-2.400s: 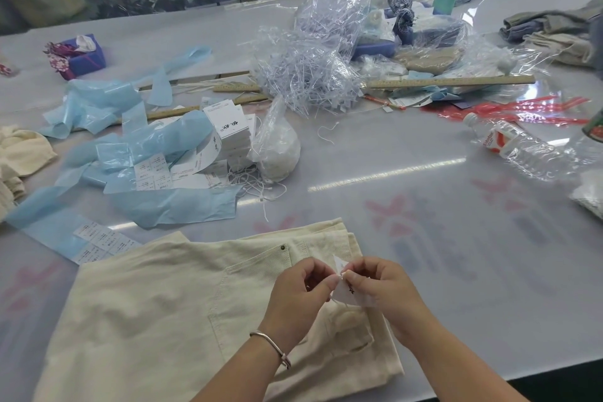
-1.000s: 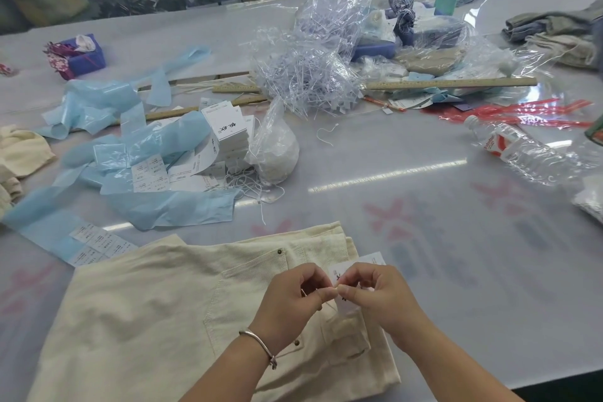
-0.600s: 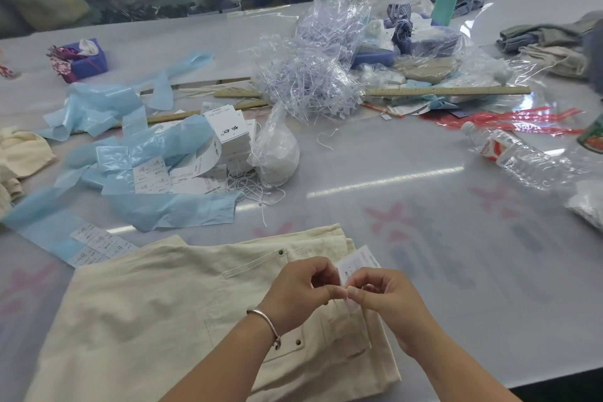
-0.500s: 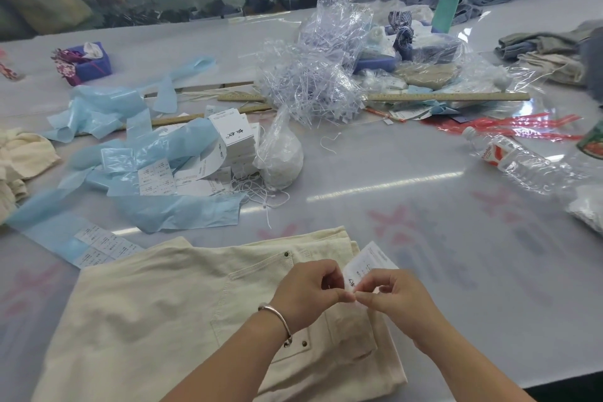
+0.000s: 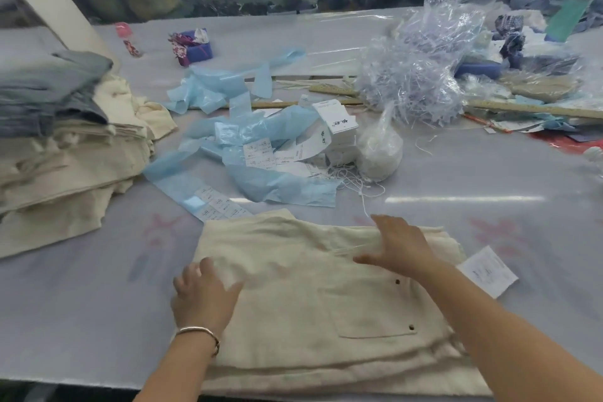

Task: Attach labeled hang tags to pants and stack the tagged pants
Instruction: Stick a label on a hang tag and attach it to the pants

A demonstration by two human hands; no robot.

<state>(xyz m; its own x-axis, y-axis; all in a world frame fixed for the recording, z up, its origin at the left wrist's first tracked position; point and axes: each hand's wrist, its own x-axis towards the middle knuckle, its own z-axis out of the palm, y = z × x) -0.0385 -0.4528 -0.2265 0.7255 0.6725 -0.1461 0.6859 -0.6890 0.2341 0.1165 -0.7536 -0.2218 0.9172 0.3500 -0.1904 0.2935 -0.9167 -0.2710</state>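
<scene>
From my remote seat I see the cream pants (image 5: 313,297) lying folded on the grey desk (image 5: 81,313) in the lower centre of the frame, a back pocket with two dark rivets facing up toward the lower right. My left hand (image 5: 204,295) rests flat on the left part of the fabric, fingers spread and relaxed, gripping nothing; a thin bracelet (image 5: 197,333) circles that wrist. My right hand (image 5: 399,246) lies on the upper edge of the pants, fingers straight and loose, pressing the cloth rather than clutching it. The white hang tag (image 5: 487,271) sticks out past the right edge of the pants and lies on the desk; its string is too fine to trace. At the left of the frame sits a stack of folded pants (image 5: 62,170), mostly cream with a grey-blue pair on top. Above the pants in the middle, crumpled blue plastic sheets (image 5: 261,157) are tangled with printed label strips (image 5: 257,152), and just right of them stands a pile of white tag cards (image 5: 336,127) beside a clear bag of white string (image 5: 378,150). In the upper right is a heap of clear plastic fasteners (image 5: 414,81), with a wooden ruler (image 5: 535,109) running off to the right edge. A small purple box (image 5: 194,49) sits toward the upper left.
</scene>
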